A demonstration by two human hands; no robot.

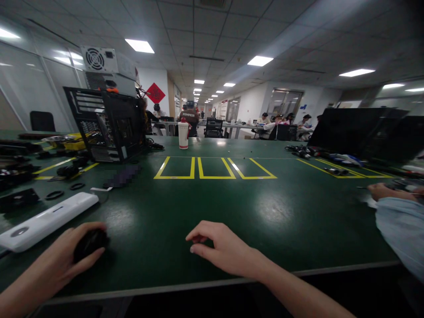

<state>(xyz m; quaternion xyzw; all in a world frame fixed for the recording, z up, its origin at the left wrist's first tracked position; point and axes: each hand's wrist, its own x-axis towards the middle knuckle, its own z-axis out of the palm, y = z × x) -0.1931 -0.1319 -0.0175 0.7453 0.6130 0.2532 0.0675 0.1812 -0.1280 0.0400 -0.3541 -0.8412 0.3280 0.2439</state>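
My left hand is wrapped round a small black rounded object at the table's near left; its exact kind is hard to make out. A long white power strip lies just beyond that hand. My right hand rests near the front edge of the green table, right of the middle. Its fingers curve loosely, with a gap between thumb and forefinger and nothing visible between them. Two black rings lie past the power strip.
An open black computer case with a power supply unit on top stands at the back left. A white tumbler stands far back. Yellow tape outlines mark the table. At right, another person's hand works near cables and black monitors.
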